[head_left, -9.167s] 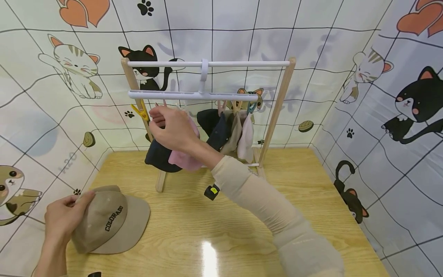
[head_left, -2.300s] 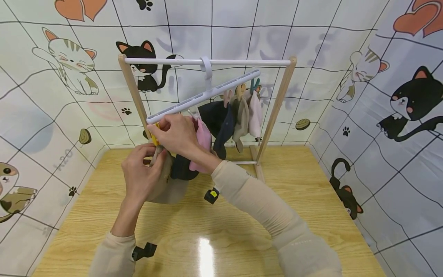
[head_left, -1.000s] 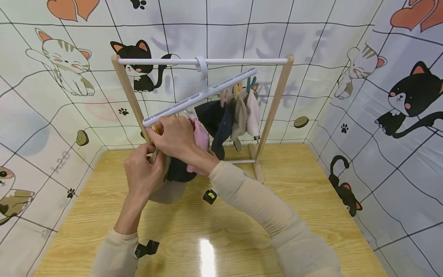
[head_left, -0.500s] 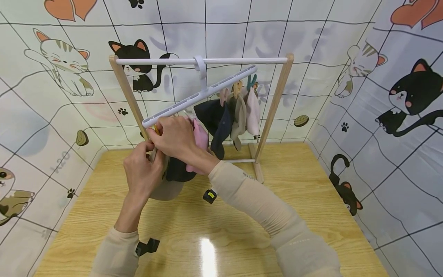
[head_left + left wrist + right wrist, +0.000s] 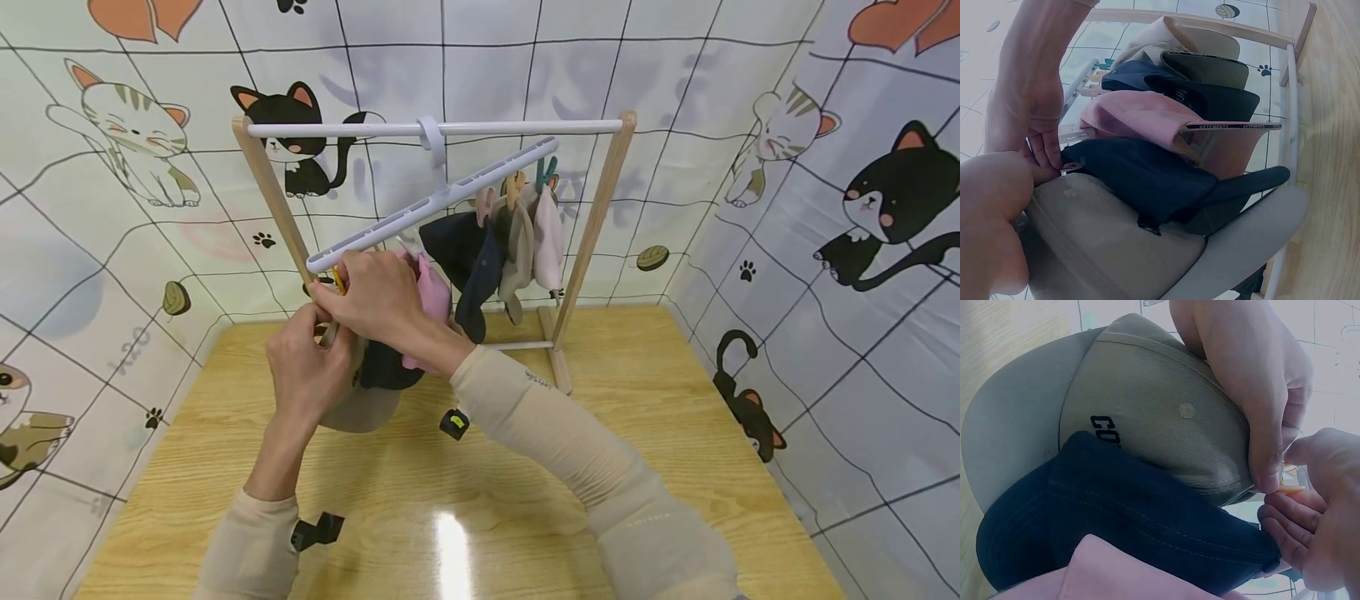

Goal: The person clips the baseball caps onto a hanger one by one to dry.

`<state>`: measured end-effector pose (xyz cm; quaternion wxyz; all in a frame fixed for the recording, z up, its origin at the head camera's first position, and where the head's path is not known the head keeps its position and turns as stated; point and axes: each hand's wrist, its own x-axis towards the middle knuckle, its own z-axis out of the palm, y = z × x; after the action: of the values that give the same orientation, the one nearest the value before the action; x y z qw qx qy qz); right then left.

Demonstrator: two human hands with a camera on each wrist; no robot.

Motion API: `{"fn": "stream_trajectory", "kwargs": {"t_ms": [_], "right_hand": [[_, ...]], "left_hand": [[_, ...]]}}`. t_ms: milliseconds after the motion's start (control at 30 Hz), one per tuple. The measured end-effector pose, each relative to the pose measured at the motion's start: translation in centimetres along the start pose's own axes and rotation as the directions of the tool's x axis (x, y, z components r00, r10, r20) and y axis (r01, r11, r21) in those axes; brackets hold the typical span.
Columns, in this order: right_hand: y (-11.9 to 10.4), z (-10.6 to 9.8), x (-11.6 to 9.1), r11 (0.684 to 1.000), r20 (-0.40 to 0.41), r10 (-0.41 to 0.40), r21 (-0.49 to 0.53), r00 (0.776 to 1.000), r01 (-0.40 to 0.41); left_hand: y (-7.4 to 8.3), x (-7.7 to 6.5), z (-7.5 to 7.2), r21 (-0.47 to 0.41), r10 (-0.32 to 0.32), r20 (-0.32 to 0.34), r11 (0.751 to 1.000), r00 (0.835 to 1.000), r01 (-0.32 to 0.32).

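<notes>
In the head view, my left hand (image 5: 311, 362) pinches the crown edge of a beige baseball cap (image 5: 1154, 406) with dark lettering. My right hand (image 5: 382, 300) grips a yellow clothespin (image 5: 340, 282) under the left end of a white hanger (image 5: 435, 202). Both hands meet at the cap's edge, and in the right wrist view the clothespin's tip shows between the fingers. The hanger tilts, its left end low. A navy cap (image 5: 1141, 175) hangs right beside the beige one, followed by a pink cap (image 5: 1135, 112).
The hanger hooks over the top rod (image 5: 525, 128) of a wooden rack (image 5: 603, 217). Farther right hang another dark cap (image 5: 480, 283), a khaki cap (image 5: 519, 258) and a pale pink cap (image 5: 548, 242) on clothespins. Below is a wood-grain table (image 5: 525, 467), walled by cat-print cloth.
Since the oldest frame, my left hand has carried the beige cap from the table's left up to the hanger. My right hand has gripped the yellow clothespin, and the hanger's left end has dropped.
</notes>
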<state>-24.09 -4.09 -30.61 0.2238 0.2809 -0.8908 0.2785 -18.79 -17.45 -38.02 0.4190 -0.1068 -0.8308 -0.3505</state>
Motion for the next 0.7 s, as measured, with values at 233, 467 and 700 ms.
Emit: {"fn": "stream_trajectory", "kwargs": {"t_ms": [233, 467, 700], "right_hand": [[0.3, -0.4, -0.1, 1.000, 0.050, -0.012, 0.014, 0.999, 0.011], [1.0, -1.1, -0.8, 0.979, 0.015, -0.077, 0.192, 0.997, 0.073], [1.6, -2.2, -3.0, 0.957, -0.041, -0.141, 0.249, 0.989, 0.147]], "left_hand": [[-0.5, 0.2, -0.1, -0.046, 0.002, 0.011, 0.999, 1.000, -0.001], [-0.8, 0.4, -0.4, -0.062, -0.008, 0.002, 0.998, 1.000, 0.008], [-0.9, 0.6, -0.8, -0.069, -0.015, -0.021, 0.998, 1.000, 0.013]]}}
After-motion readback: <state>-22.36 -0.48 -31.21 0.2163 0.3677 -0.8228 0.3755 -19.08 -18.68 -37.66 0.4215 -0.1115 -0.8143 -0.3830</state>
